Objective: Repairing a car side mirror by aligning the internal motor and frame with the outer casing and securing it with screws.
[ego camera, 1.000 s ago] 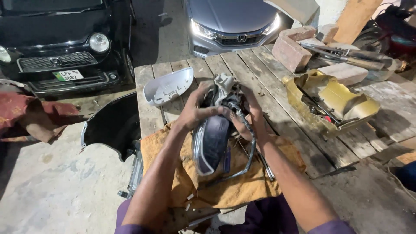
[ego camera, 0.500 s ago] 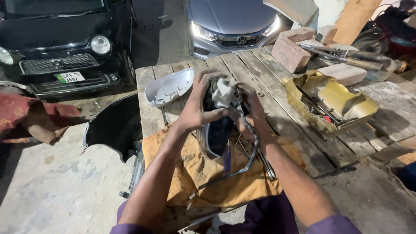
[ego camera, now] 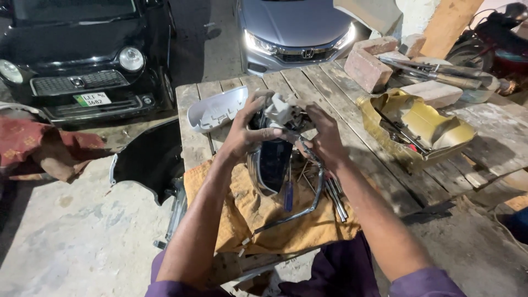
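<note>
Two hands closed on one mirror [ego camera: 272, 165]: left hand [ego camera: 247, 135] wrapped over its upper left side, thumb across the front; right hand [ego camera: 324, 140] pinching the grey bracket at its top right. Stands upright on the cloth [ego camera: 247, 220] at the near end of the surface [ego camera: 352, 99], glass toward the camera, lower end resting on the fabric.

Looks like a mid-strip step: working the bracket and inner parts loose from the shell. Calls next for a firm left-hand hold while the right twists or pulls gently, with the glass kept off the metal nearby.

Just behind the left hand, touching or nearly so, a white cover [ego camera: 217, 110]. Just right of the mirror, loose rods [ego camera: 335, 192] and a blue screwdriver [ego camera: 289, 195] on the cloth.

Little room to the left: surface edge close beside the cloth, a black panel [ego camera: 148, 159] leaning below it. More room right and far, up to a yellow part [ego camera: 423, 126] and a brick [ego camera: 366, 69], both well apart.
</note>
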